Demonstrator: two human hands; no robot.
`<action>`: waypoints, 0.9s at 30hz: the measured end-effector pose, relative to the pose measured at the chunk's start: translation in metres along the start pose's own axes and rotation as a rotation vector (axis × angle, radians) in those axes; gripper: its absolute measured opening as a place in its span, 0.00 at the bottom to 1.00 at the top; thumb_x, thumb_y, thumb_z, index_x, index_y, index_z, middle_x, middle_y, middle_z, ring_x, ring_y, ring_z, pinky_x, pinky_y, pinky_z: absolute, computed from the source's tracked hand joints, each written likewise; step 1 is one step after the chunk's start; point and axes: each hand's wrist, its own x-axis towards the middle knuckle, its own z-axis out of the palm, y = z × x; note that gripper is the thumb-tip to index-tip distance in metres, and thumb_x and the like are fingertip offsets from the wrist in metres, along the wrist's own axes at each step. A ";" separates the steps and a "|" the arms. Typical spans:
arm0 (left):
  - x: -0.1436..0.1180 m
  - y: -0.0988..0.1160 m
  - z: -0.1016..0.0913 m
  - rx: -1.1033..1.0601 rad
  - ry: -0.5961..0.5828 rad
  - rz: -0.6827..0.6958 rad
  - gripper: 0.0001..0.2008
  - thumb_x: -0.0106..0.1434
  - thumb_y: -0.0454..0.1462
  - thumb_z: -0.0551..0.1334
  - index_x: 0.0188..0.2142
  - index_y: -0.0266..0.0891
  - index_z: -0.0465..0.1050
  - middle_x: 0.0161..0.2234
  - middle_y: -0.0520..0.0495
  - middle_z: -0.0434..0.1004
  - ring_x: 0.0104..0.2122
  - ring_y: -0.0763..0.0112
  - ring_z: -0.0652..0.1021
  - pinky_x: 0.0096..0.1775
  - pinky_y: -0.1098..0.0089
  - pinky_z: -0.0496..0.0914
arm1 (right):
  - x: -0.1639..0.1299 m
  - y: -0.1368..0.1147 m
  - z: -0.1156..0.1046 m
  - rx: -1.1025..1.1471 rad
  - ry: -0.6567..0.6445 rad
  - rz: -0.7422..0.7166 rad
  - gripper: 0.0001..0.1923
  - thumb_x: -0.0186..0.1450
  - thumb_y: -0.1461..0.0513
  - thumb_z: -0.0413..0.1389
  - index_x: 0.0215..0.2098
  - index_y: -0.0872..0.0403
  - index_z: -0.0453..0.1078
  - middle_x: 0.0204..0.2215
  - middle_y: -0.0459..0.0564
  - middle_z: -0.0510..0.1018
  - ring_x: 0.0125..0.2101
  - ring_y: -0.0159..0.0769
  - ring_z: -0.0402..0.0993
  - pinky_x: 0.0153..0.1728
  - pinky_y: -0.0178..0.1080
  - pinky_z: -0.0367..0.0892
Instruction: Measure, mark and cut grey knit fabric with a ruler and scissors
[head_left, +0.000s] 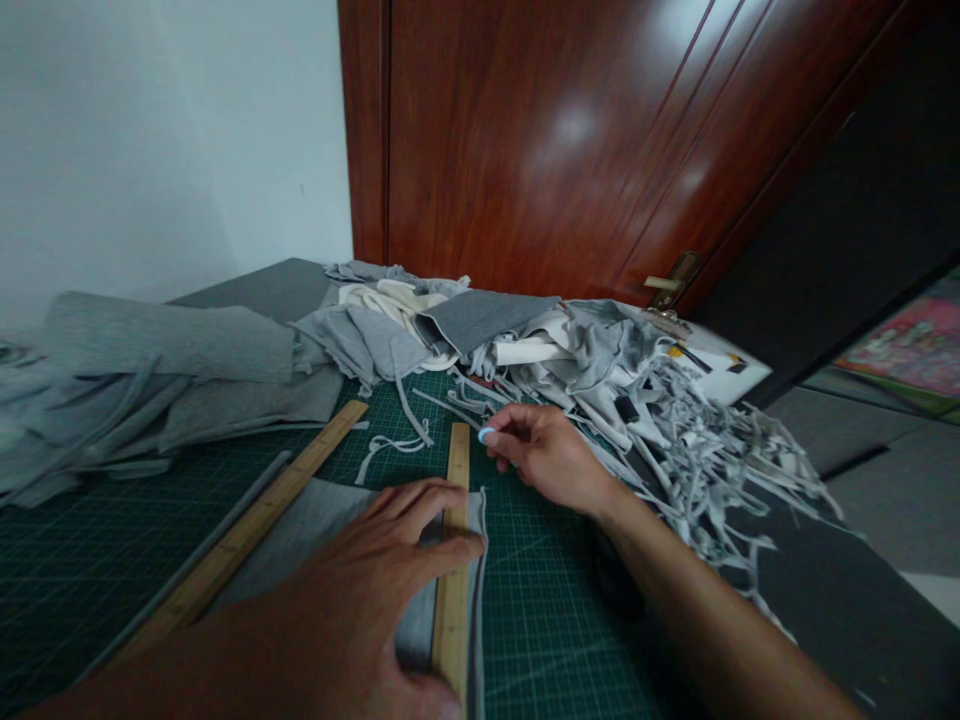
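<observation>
The wooden ruler lies lengthwise on a piece of grey fabric, and my left hand presses flat on both, fingers spread, thumb down at the ruler's near end and fingertips reaching across its middle; the hand grips nothing, it only bears down. The fabric's right edge runs just beside the ruler's right side, a narrow strip of it showing there. My right hand is at the ruler's far end, just to its right, fingers pinched shut around a small pale-blue thing; I cannot tell what it is, only that its tip sits close to the ruler's upper corner. Ruler and fabric rest on a green gridded cutting mat that covers the surface. Left of the ruler a second, longer wooden ruler lies at a slant across the mat, its far end pointing away from me. Beyond the ruler's far end is a heap of grey and white cloth pieces, and to the right of the ruler a tangle of thin grey offcut strips. Farther left lies folded grey cloth. Behind the heap stands a reddish wooden door with a brass handle.
</observation>
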 end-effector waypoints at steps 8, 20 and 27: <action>0.001 0.004 -0.006 -0.011 -0.069 -0.020 0.46 0.44 0.48 0.83 0.64 0.47 0.78 0.67 0.39 0.71 0.68 0.34 0.67 0.68 0.38 0.64 | -0.023 0.009 0.017 0.271 -0.171 0.101 0.07 0.65 0.61 0.63 0.41 0.52 0.72 0.24 0.41 0.78 0.18 0.28 0.69 0.16 0.29 0.59; -0.005 -0.013 0.010 0.011 0.009 0.058 0.47 0.44 0.53 0.82 0.64 0.51 0.76 0.67 0.42 0.71 0.69 0.36 0.67 0.68 0.41 0.64 | -0.023 0.008 0.019 0.266 -0.174 0.146 0.06 0.60 0.67 0.62 0.35 0.53 0.72 0.21 0.39 0.79 0.14 0.26 0.66 0.17 0.30 0.60; -0.005 -0.012 0.008 0.008 -0.001 0.074 0.49 0.46 0.51 0.82 0.67 0.58 0.73 0.66 0.44 0.70 0.68 0.38 0.67 0.67 0.43 0.65 | -0.021 0.003 0.022 0.191 -0.167 0.123 0.08 0.57 0.72 0.60 0.29 0.53 0.72 0.19 0.37 0.76 0.16 0.25 0.63 0.18 0.29 0.56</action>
